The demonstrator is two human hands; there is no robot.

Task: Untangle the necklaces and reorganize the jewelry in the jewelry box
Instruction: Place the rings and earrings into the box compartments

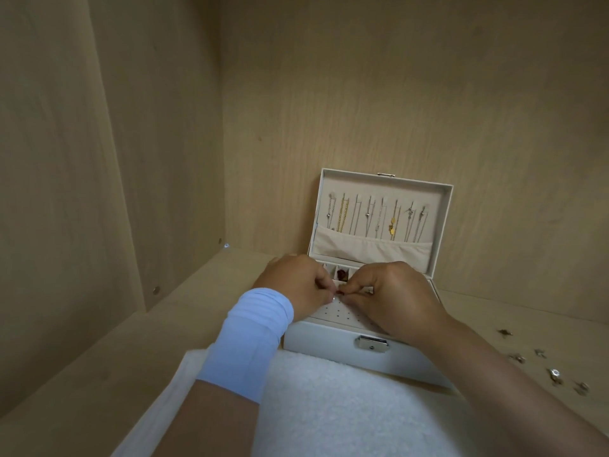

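Note:
A white jewelry box [329, 341] stands open on the wooden shelf, its lid [441, 206] upright. Several silver and gold necklaces [375, 216] hang in a row inside the lid above a cloth pocket. Both hands hover over the box's tray, above a perforated earring panel [336, 313]. My left hand [296, 285] and my right hand [392, 295] meet fingertip to fingertip and pinch a very small piece of jewelry [337, 292] between them; it is too small to identify. A small compartment behind the fingers holds a dark reddish item [342, 275].
A white fluffy towel [346, 410] lies in front of the box. Several small metal jewelry pieces [553, 374] are scattered on the shelf at the right. Wooden walls close in at the left and the back. A light-blue band wraps my left wrist.

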